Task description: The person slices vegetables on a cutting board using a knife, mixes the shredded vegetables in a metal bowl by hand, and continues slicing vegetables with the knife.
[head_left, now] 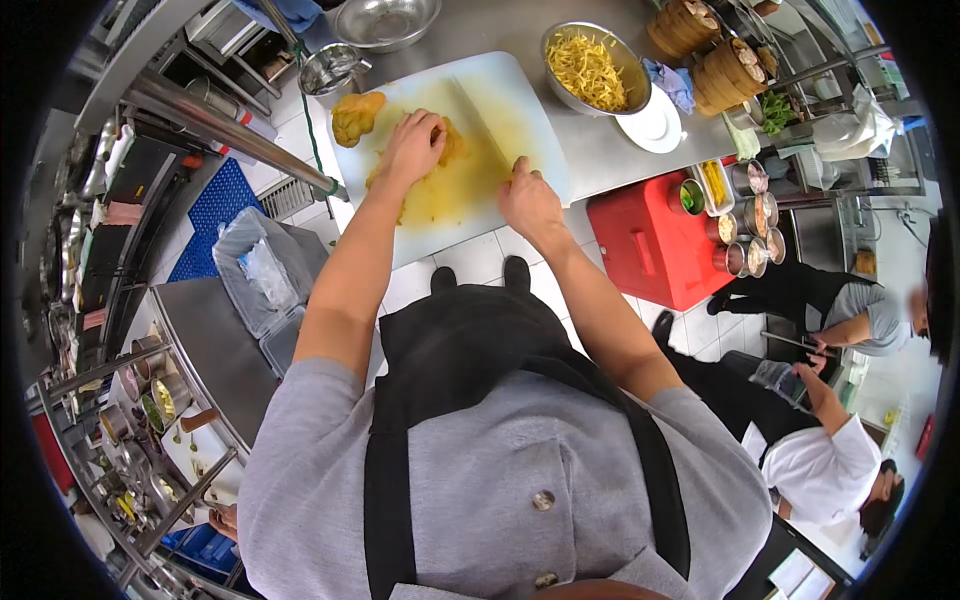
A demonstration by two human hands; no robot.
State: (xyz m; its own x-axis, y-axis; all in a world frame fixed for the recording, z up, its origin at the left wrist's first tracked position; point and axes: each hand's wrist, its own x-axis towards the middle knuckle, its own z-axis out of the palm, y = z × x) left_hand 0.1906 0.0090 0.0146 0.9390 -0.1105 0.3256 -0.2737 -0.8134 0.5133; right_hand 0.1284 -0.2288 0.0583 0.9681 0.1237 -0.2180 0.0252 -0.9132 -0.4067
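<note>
On the white cutting board [535,90], stained yellow, my left hand [413,150] is closed with curled fingers over a piece of yellow pickled vegetable [453,143]. The fingertips and most of that piece's near side are hidden. My right hand [531,203] grips a knife [484,122] by its handle; the blade points away from me, apart from the left hand. A larger yellow-orange lump of the vegetable [356,118] lies at the board's left edge. Small yellow scraps lie beneath my left wrist.
A metal bowl of yellow shreds [590,70] and white plates [655,122] stand right of the board. Behind are a metal colander [385,22] and a small steel bowl [330,70]. A red box [640,245] stands lower right, with several ingredient tins. Two people stand farther right.
</note>
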